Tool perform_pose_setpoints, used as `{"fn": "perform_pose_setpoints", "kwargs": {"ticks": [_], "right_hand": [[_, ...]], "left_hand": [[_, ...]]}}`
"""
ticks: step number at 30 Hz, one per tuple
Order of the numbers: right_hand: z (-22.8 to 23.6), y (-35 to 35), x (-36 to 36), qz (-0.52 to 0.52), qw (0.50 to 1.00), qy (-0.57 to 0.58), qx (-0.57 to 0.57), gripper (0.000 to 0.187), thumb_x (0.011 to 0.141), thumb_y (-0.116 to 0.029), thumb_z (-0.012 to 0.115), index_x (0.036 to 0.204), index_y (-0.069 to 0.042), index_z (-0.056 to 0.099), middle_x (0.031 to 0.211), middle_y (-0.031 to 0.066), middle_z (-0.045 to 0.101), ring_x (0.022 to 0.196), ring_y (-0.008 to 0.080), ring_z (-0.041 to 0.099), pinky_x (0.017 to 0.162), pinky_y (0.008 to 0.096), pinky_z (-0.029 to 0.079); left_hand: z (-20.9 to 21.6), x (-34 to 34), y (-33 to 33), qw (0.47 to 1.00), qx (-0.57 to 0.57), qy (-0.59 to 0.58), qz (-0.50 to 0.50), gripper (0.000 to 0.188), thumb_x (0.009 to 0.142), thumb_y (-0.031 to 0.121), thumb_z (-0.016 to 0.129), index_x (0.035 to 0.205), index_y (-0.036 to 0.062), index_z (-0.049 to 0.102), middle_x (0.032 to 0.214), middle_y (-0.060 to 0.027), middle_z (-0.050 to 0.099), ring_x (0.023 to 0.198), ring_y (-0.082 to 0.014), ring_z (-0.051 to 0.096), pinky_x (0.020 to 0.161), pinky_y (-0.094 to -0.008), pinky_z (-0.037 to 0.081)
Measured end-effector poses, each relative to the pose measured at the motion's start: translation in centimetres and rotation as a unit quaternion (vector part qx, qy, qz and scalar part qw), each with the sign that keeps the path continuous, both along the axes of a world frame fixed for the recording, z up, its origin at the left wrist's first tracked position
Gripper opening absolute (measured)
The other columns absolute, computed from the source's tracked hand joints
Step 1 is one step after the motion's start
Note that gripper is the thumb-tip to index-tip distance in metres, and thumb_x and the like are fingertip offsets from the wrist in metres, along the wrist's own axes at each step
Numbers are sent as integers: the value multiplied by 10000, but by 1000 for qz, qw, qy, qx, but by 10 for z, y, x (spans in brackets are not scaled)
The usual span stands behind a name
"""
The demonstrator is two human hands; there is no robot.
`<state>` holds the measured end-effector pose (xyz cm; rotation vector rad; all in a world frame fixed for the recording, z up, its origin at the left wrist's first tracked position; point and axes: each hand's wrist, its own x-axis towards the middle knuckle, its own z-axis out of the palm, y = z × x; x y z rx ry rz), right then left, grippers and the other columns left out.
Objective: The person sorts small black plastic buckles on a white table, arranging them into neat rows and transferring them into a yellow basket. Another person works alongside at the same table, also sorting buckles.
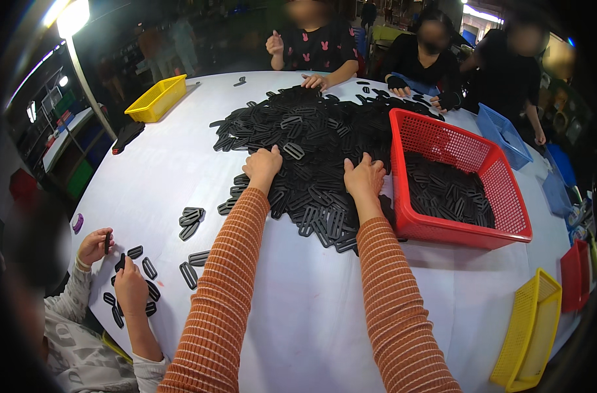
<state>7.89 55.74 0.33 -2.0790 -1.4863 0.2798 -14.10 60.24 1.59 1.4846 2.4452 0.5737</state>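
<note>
Buckle pile (325, 131): slotted black buckles are lying heaped on the white table (292, 327), their long axes pointing many ways.
Top buckle (293, 151): it is lying just beside the left hand (264, 167), its long axis running left to right, the right end slanting nearer the wearer.
Near-edge buckle (335, 223): its long axis is pointing almost straight away from the wearer.
Left fingers: they are bending over the pile's left side; whether they are clamping a buckle, I cannot tell.
Right hand (365, 179): it is resting at the pile's right part, thumb standing apart from the fingers; what lies beneath is hiding, so I cannot tell any grip.
Red basket (456, 234): it is standing right of the pile, holding more buckles.
Co-worker's hand (94, 248): it is holding one buckle upright.
</note>
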Motion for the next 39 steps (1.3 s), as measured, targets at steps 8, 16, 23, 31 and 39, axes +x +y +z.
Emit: {"fn": "perform_pose_setpoints", "kwargs": {"ticks": [8, 16, 23, 31, 39], "right_hand": [[-11, -13, -10, 64, 996, 31, 55, 701, 891, -380, 656, 1478, -110, 383, 1363, 247, 426, 1239, 424, 467, 1021, 516, 404], [-10, -43, -26, 165, 980, 68, 82, 654, 887, -345, 657, 1455, -113, 430, 1335, 210, 422, 1144, 411, 542, 966, 477, 453], [-9, -80, -43, 255, 960, 80, 81, 588, 907, -328, 632, 1441, -148, 465, 1283, 208, 506, 1139, 398, 550, 956, 469, 463], [1, -142, -32, 351, 923, 131, 81, 528, 893, -299, 654, 1371, -105, 541, 1227, 186, 515, 1149, 377, 532, 965, 446, 450], [23, -221, -11, 426, 896, 118, -38, 535, 919, -324, 639, 1390, -106, 510, 1215, 183, 528, 1024, 403, 603, 906, 475, 483]], "left_hand": [[1, 26, -30, 994, 30, -44, -97, 551, 977, 462, 433, 1226, 23, 656, 1203, -227, 658, 1152, -387, 614, 971, -477, 471], [-7, 28, -52, 988, 36, -41, -148, 538, 974, 404, 456, 1185, -60, 628, 1174, -282, 647, 1137, -422, 611, 966, -485, 474], [0, 25, -93, 969, 35, -57, -237, 491, 957, 369, 496, 1179, -51, 619, 1097, -323, 652, 1086, -450, 621, 945, -466, 478], [21, 4, -152, 922, -21, -117, -369, 420, 953, 303, 517, 1108, -73, 624, 1037, -317, 663, 1009, -460, 639, 894, -456, 494], [31, -14, -212, 843, -72, -96, -524, 260, 895, 131, 590, 1076, -53, 611, 1082, -204, 625, 928, -341, 635, 787, -403, 495]]}}
